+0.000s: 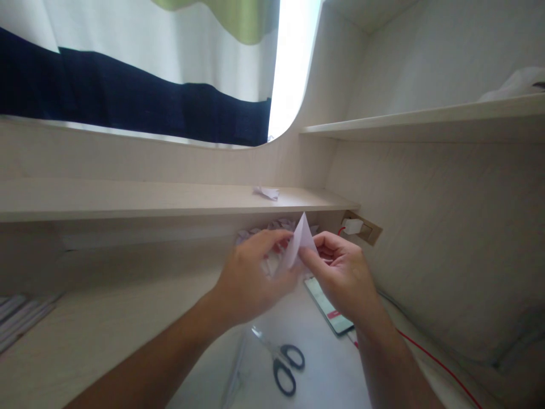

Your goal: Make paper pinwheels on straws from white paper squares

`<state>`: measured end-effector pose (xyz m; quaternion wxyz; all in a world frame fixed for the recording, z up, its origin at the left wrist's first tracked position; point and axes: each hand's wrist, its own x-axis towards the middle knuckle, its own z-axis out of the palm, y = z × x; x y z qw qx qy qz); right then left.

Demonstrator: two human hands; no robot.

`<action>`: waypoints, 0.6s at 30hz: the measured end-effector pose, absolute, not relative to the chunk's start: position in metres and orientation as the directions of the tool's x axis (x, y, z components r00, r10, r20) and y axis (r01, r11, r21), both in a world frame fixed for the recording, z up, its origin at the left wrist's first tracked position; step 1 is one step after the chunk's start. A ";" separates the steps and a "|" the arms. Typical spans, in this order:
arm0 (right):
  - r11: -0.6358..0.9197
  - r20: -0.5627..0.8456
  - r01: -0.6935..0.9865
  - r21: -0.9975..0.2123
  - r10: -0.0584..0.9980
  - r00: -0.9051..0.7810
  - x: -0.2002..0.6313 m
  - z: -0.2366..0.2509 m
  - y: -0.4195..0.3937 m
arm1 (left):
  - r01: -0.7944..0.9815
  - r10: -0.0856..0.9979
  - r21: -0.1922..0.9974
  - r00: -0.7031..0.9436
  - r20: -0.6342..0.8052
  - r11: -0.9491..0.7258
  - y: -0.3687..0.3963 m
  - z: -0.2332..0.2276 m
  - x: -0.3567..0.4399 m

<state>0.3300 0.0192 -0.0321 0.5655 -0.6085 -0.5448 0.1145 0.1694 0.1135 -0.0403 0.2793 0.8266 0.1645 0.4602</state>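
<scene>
Between my two hands is a small piece of white paper (300, 241), folded to a point that faces up. My left hand (251, 278) grips its left side, the fingers on the far side and the thumb low, slightly blurred. On the right side, my right hand (340, 267) pinches the same paper between thumb and curled fingers. Behind the hands lies a heap of folded white paper pieces (279, 225), partly hidden. Scissors (283, 363) with dark handles rest on the desk below the hands, and a phone (330, 307) with a lit screen lies under my right hand.
A raised shelf (170, 196) runs along the back and carries one folded paper piece (267, 193). At right, a white charger (352, 226) sits in a wall socket, and a red cable (438, 362) trails along the desk. Stacked books or papers (25, 318) lie at the left edge.
</scene>
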 end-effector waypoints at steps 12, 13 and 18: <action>0.370 0.473 0.319 -0.873 0.801 0.366 0.329 -0.034 0.029 | -0.151 0.727 0.833 0.423 0.541 -0.532 0.118 -0.034 0.166; 0.368 0.457 0.291 -0.883 0.815 0.357 0.329 -0.034 0.030 | -0.155 0.726 0.835 0.428 0.539 -0.528 0.118 -0.033 0.166; 0.352 0.424 0.246 -0.903 0.825 0.374 0.329 -0.036 0.029 | -0.086 0.707 0.817 0.454 0.542 -0.570 0.118 -0.028 0.164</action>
